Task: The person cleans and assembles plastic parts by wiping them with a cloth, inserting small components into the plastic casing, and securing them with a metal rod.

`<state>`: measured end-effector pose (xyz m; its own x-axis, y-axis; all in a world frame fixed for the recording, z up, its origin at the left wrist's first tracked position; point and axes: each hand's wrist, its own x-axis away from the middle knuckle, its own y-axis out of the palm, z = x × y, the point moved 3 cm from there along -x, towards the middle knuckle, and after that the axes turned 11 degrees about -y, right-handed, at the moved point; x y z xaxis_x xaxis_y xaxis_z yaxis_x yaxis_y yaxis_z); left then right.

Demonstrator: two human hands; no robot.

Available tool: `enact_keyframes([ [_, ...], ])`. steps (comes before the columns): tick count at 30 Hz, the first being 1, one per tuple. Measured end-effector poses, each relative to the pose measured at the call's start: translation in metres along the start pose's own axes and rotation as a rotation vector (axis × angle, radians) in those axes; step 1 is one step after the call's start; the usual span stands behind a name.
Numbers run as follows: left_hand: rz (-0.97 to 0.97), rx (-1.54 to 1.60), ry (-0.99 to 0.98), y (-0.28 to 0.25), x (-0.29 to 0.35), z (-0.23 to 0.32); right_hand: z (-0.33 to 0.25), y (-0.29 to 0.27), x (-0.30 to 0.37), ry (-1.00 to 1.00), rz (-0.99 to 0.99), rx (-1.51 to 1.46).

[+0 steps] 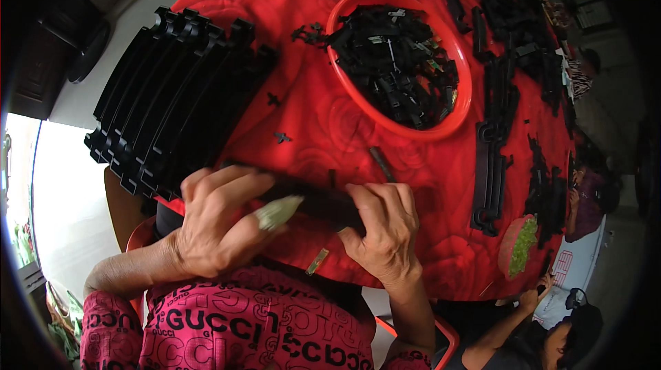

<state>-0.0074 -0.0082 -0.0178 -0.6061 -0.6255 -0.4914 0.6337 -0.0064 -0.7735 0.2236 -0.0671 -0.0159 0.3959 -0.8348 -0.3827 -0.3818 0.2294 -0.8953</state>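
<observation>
Now R hand (382,229) grips right end of black strip (323,207), L hand (220,222) (pale cover (279,213) on thumb) over its left, grip unclear; strip's btwn them, nr table's (441,260) front edge, red bowl (464,77) beyond.

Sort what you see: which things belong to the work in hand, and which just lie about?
Work in hand:
- black part, gripped by the right hand, left hand at its other end
- probably stacked strips

Apparently lying about:
- pink dish
- flat scrap
</observation>
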Motion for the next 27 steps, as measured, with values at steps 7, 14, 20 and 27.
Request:
enact_keyframes([
  [7,-0.289,0.208,-0.051,0.026,0.002,0.012,0.028,-0.033,0.015,0.561,0.379,-0.06],
  [14,-0.256,0.248,-0.111,0.035,-0.007,0.008,0.147,-0.052,0.029,0.9,0.47,0.064],
  [20,-0.244,0.212,-0.049,0.046,-0.023,0.001,0.186,-0.042,0.008,0.832,0.268,0.363],
  [27,-0.176,0.4,-0.206,0.047,-0.026,-0.008,0.193,-0.049,-0.009,0.837,0.022,0.562],
])
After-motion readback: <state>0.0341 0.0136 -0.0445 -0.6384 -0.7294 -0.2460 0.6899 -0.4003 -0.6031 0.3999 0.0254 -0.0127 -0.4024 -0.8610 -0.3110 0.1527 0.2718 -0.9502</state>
